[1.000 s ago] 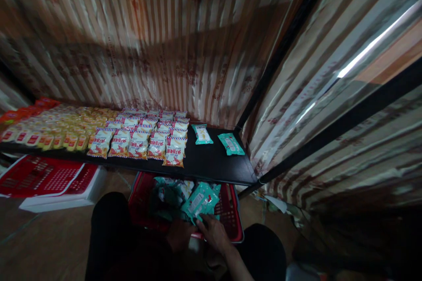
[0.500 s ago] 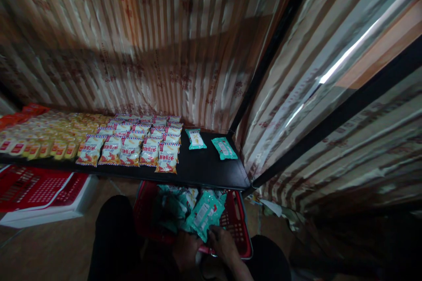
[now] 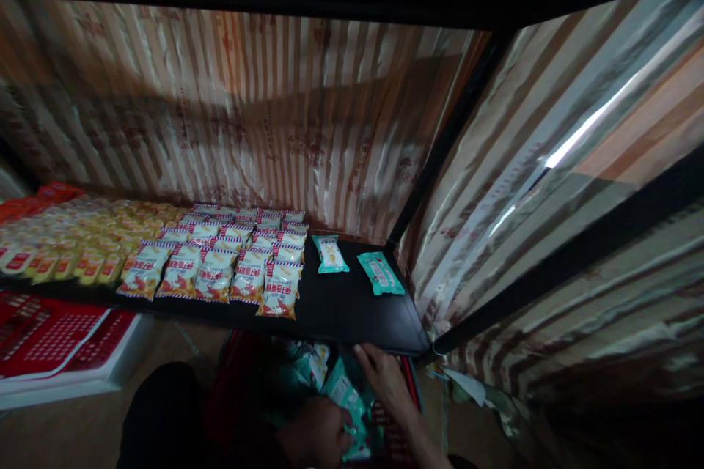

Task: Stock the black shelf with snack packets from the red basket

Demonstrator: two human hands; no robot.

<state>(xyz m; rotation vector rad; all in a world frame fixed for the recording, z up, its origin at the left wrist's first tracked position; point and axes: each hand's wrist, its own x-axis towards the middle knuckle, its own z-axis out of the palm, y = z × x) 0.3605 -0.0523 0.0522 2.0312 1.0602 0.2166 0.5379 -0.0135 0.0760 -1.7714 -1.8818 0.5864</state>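
Observation:
My left hand (image 3: 322,431) is low in the red basket (image 3: 413,388), its fingers curled against a teal snack packet (image 3: 347,397). Shadow hides much of this hand. Up at the shelf's front edge is my right hand (image 3: 386,379), fingers bent and close together; dark shade beneath them hides what they hold, if anything. More teal and white packets (image 3: 314,365) lie loosely in the basket. On the black shelf (image 3: 346,315) rest a teal packet with its white front up (image 3: 331,254) and another teal packet (image 3: 380,273) to its right.
Left of the teal packets stand rows of white snack bags (image 3: 279,289), then yellow packs (image 3: 104,260) and orange bags (image 3: 55,194). A dark post (image 3: 448,135) rises at the shelf's back right corner. Another red basket (image 3: 55,337) is below at left.
My right hand has risen from the basket's near side to the shelf edge. My left hand has shifted slightly right among the packets. The view has tilted up, so the shelf appears lower.

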